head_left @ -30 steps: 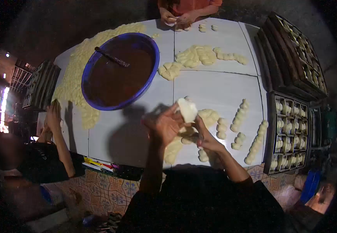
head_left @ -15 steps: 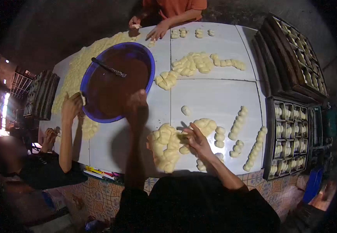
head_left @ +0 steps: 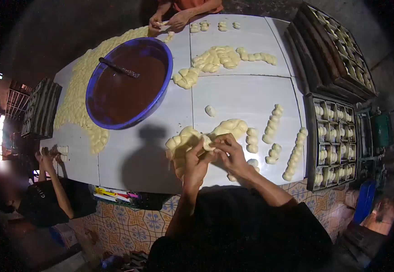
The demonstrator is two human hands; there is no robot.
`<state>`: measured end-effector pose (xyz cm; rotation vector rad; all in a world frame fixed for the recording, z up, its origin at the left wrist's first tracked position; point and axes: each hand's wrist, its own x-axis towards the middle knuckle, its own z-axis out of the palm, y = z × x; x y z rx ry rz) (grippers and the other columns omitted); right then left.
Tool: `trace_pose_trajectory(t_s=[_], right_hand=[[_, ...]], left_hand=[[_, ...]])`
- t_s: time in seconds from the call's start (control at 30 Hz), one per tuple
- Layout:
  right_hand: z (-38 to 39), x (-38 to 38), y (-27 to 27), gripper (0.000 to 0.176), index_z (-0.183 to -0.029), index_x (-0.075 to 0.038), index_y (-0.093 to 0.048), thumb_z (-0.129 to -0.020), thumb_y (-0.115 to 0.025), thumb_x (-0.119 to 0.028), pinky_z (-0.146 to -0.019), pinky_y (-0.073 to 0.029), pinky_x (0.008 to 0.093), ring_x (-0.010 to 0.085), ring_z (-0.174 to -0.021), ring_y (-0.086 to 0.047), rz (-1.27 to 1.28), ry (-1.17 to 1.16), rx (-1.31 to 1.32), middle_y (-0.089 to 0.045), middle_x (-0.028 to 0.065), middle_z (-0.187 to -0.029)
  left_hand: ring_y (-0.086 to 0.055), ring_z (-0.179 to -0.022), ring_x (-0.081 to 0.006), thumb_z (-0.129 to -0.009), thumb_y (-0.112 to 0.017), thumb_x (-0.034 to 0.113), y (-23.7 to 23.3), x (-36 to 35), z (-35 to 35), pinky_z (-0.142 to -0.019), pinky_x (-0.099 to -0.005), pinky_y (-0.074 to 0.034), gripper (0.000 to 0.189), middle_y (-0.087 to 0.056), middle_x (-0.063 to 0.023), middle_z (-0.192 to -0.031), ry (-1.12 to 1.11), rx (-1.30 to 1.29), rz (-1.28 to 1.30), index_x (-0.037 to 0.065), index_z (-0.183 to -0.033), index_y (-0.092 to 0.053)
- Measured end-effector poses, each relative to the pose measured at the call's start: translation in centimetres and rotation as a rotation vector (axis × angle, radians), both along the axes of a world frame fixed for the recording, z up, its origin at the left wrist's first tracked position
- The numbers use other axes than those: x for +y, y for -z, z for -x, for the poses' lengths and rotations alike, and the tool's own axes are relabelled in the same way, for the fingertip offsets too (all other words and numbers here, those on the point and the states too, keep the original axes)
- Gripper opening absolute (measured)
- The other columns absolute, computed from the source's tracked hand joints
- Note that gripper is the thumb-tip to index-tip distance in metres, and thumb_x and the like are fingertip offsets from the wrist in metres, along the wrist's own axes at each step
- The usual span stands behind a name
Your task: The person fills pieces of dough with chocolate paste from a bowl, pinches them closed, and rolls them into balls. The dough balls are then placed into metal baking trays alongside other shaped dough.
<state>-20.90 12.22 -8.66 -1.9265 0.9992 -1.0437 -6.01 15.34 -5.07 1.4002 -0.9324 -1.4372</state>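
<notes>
Dough piece (head_left: 207, 143), small, pale and soft, is pinched between our left hand (head_left: 197, 159) and right hand (head_left: 231, 154), over the dough pile (head_left: 181, 140) near the table's front edge; bare table (head_left: 247, 93) lies beyond.

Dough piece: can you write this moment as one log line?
left hand: pinching dough piece | right hand: pinching same piece | place: above dough pile on table

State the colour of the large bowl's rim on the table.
The bowl rim is blue, around dark brown contents; the head view shows it best.
</notes>
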Motion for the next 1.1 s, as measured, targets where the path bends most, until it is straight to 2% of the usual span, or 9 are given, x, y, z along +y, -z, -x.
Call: trace_pose_trajectory(t_s=[0.13,0.3,0.43,0.57,0.67,0.8,0.87,0.93,1.1], right_hand=[[0.6,-0.1,-2.0,0.014,-0.095,0.000,-0.065,-0.083,-0.064,-0.007,-0.079,-0.048,0.0316,0.0213,-0.095,-0.058,-0.305,0.119,-0.419,-0.057,0.0111,-0.107],[0.8,0.8,-3.7,0.011,-0.093,0.002,-0.065,-0.085,-0.062,-0.005,-0.073,-0.046,0.0276,0.0126,-0.090,-0.056,-0.138,-0.058,-0.112,-0.060,0.0108,-0.100],[1.7,0.9,-2.2,0.028,-0.114,0.000,-0.061,-0.087,-0.060,-0.010,-0.070,-0.046,0.0287,0.0153,-0.083,-0.054,-0.683,-0.006,-0.150,-0.059,0.0126,-0.104],[1.0,-0.7,-2.1,0.040,-0.127,-0.006,-0.054,-0.088,-0.059,-0.013,-0.069,-0.048,0.0316,0.0178,-0.084,-0.058,-0.315,-0.005,0.006,-0.059,0.0112,-0.108],[1.9,-2.9,-1.6,0.040,-0.130,-0.007,-0.052,-0.091,-0.056,-0.014,-0.075,-0.054,0.0292,0.0191,-0.097,-0.060,-1.257,-0.395,-0.272,-0.056,0.0101,-0.121],[0.0,-7.9,0.3,0.038,-0.124,-0.002,-0.057,-0.087,-0.050,-0.002,-0.066,-0.050,0.0240,0.0115,-0.076,-0.060,-0.670,-0.122,-0.160,-0.065,0.0069,-0.104],[-2.1,-10.6,0.6,0.036,-0.120,0.003,-0.058,-0.086,-0.049,0.000,-0.063,-0.046,0.0221,0.0094,-0.073,-0.057,-0.488,0.306,-0.243,-0.067,0.0075,-0.091],[-0.7,-15.1,9.3,0.034,-0.118,0.008,-0.057,-0.086,-0.049,0.000,-0.063,-0.047,0.0219,0.0093,-0.072,-0.056,-0.565,0.178,-0.362,-0.065,0.0095,-0.091],[-0.2,-15.3,8.4,0.040,-0.111,0.011,-0.059,-0.075,-0.044,0.005,-0.086,-0.049,0.0360,0.0316,-0.097,-0.065,-0.176,0.339,-0.213,-0.066,0.0240,-0.102]], left_hand=[[-0.063,-0.086,-0.0141,-0.088,-0.061,0.004,1.3,1.0,0.9,-0.074,-0.0255,-0.053,0.031,-0.063,-0.0122,-0.102,-0.028,0.109,0.078,-0.008,-0.117,-0.056],[-0.061,-0.078,-0.0112,-0.086,-0.068,0.014,2.5,0.9,0.9,-0.063,-0.0208,-0.052,0.024,-0.064,-0.0080,-0.091,-0.089,0.121,-0.056,-0.005,-0.100,-0.062],[-0.061,-0.076,-0.0114,-0.087,-0.065,0.011,2.2,0.7,2.5,-0.063,-0.0239,-0.055,0.014,-0.063,-0.0043,-0.086,-0.256,0.145,-0.086,0.000,-0.094,-0.063],[-0.059,-0.077,-0.0087,-0.080,-0.069,0.001,4.5,0.1,1.2,-0.067,-0.0215,-0.048,0.036,-0.061,-0.0019,-0.085,-0.094,-0.052,0.143,0.001,-0.112,-0.053],[-0.060,-0.083,-0.0145,-0.074,-0.063,-0.014,2.0,-0.5,1.2,-0.074,-0.0243,-0.049,0.054,-0.059,-0.0077,-0.097,-0.144,0.147,0.234,0.002,-0.123,-0.046],[-0.054,-0.103,-0.0187,-0.075,-0.065,-0.008,3.2,-1.7,0.9,-0.088,-0.0304,-0.046,0.051,-0.055,-0.0111,-0.110,-0.287,-0.341,0.501,0.000,-0.122,-0.048],[-0.053,-0.103,-0.0168,-0.077,-0.065,-0.006,2.8,-2.0,0.8,-0.093,-0.0294,-0.042,0.039,-0.055,-0.0089,-0.111,-0.426,-0.051,0.309,0.000,-0.114,-0.053],[-0.053,-0.104,-0.0163,-0.080,-0.063,-0.005,3.5,-1.9,-0.1,-0.092,-0.0286,-0.043,0.035,-0.055,-0.0076,-0.110,-0.431,-0.051,0.211,0.001,-0.113,-0.055],[-0.057,-0.095,-0.0189,-0.081,-0.060,-0.003,5.0,-0.6,-2.6,-0.085,-0.0305,-0.048,0.018,-0.053,-0.0087,-0.102,-0.517,-0.134,0.276,-0.001,-0.099,-0.058]])
